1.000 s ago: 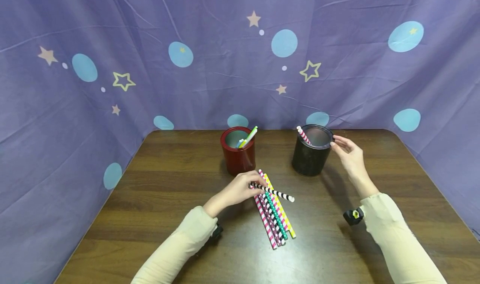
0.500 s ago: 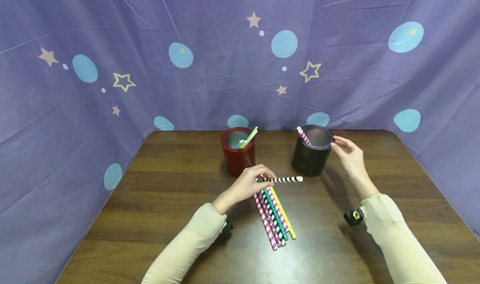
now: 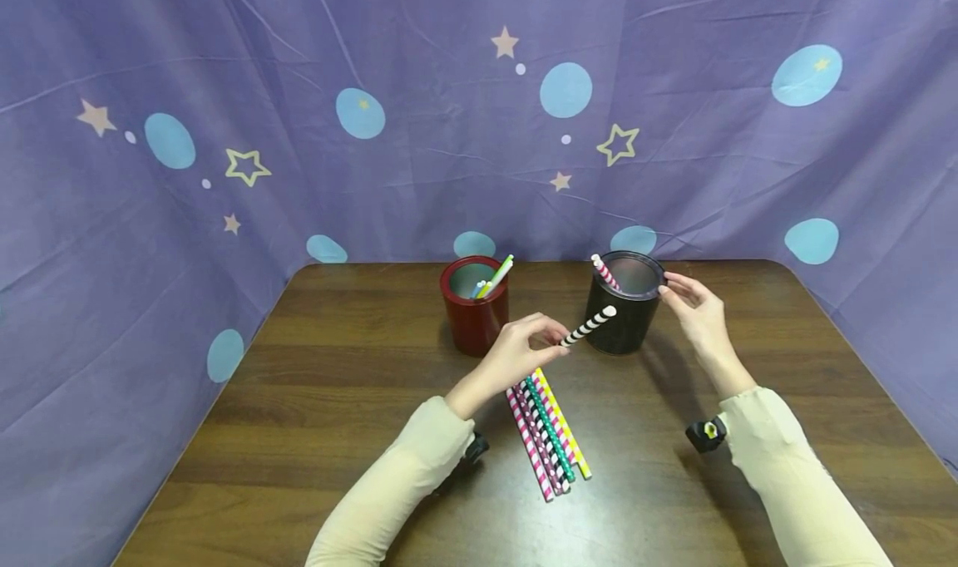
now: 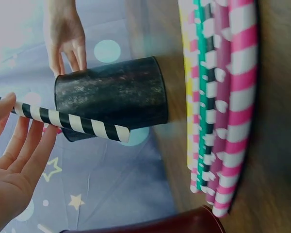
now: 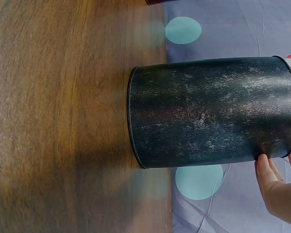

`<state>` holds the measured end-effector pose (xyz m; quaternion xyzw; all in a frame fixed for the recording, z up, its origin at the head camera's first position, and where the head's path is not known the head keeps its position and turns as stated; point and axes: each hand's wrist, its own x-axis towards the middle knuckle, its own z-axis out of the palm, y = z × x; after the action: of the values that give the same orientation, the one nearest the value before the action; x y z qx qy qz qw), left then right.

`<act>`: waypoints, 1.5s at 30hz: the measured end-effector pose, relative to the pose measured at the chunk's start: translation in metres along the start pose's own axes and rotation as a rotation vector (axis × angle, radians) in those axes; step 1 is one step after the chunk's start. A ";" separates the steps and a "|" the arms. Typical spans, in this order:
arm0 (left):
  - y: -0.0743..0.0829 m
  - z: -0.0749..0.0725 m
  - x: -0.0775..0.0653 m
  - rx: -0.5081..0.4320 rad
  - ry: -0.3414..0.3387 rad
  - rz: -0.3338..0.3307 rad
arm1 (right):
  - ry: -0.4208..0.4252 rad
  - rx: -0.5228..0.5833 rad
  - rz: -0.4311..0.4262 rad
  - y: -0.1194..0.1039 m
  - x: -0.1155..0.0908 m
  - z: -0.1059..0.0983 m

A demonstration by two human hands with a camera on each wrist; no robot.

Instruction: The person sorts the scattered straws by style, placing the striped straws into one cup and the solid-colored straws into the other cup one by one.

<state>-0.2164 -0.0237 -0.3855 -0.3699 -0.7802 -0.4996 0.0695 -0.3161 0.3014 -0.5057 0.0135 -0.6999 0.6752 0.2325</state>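
Note:
My left hand (image 3: 524, 347) pinches a black-and-white striped paper straw (image 3: 589, 326) between thumb and fingertips. The straw is raised and tilted, its free end in front of the black can (image 3: 617, 322). In the left wrist view the straw (image 4: 72, 121) crosses before the can. My right hand (image 3: 698, 309) holds the can's right side at the rim, with the thumb (image 5: 264, 165) on its outer wall. Pink-striped straws (image 3: 604, 272) lean inside the can. Below my left hand lies a row of patterned paper straws (image 3: 550, 434).
A dark red can (image 3: 476, 326) stands left of the black one, with green, yellow and blue straws (image 3: 497, 276) in it. Both stand near the back of the wooden table (image 3: 359, 367). Behind hangs a purple curtain (image 3: 434, 193) with stars and ovals.
My left hand has lifted the black-and-white straw off the row and moved up and right toward the black can. The straw's free end has swung upward. My right hand has stayed put.

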 end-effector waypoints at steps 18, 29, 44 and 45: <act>0.060 0.004 0.040 -0.069 0.225 0.025 | -0.010 0.050 -0.004 0.001 0.002 -0.001; 0.066 0.010 0.063 -0.195 0.354 -0.032 | -0.007 0.057 0.005 0.001 0.002 -0.001; 0.062 0.017 0.084 -0.366 0.469 -0.042 | -0.004 0.032 0.012 0.002 0.001 -0.001; 0.062 0.018 0.084 -0.369 0.470 -0.042 | -0.005 0.033 0.010 0.002 0.001 -0.001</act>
<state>-0.2324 0.0480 -0.3088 -0.2342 -0.6463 -0.7062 0.1692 -0.3177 0.3024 -0.5074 0.0156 -0.6895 0.6876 0.2271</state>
